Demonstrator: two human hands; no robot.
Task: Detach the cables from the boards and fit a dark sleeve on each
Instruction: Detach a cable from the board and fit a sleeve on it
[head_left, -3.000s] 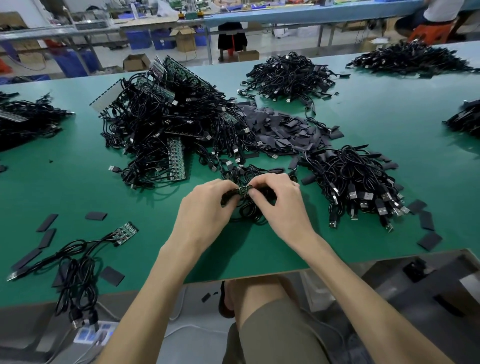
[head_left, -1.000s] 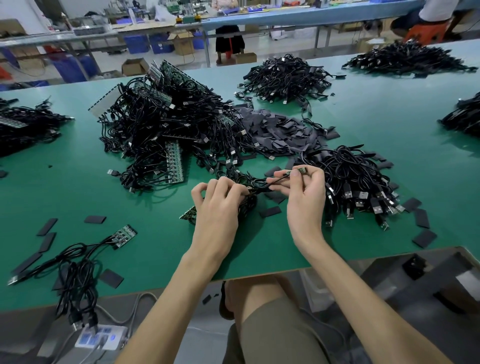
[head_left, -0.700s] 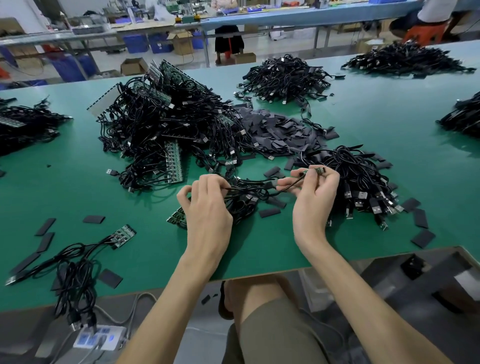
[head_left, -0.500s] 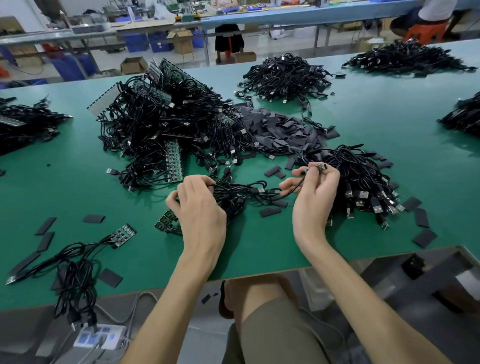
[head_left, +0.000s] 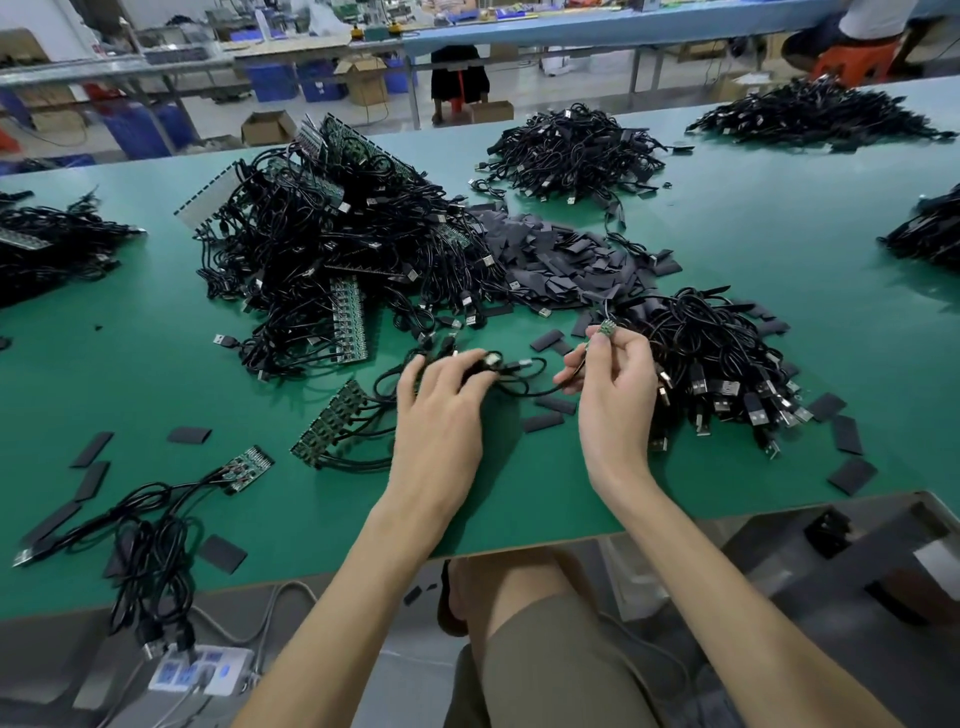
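Cable (head_left: 530, 391) is coming free of the board strip (head_left: 332, 423), now lying on the mat (head_left: 156, 338) beside my spread-fingered left hand (head_left: 441, 405), while my right hand (head_left: 615, 379) is pinching its green tip (head_left: 607, 328) aloft, ready for a dark sleeve (head_left: 543, 422).

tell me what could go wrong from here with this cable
The cable that the right hand pinches by its green tip runs into the loops under the left hand; a pull could snag it or drag the board strip along.
The cable pile sits just behind the right hand; the tip could tangle there.
Loose sleeves lie below both hands and could get swept aside.
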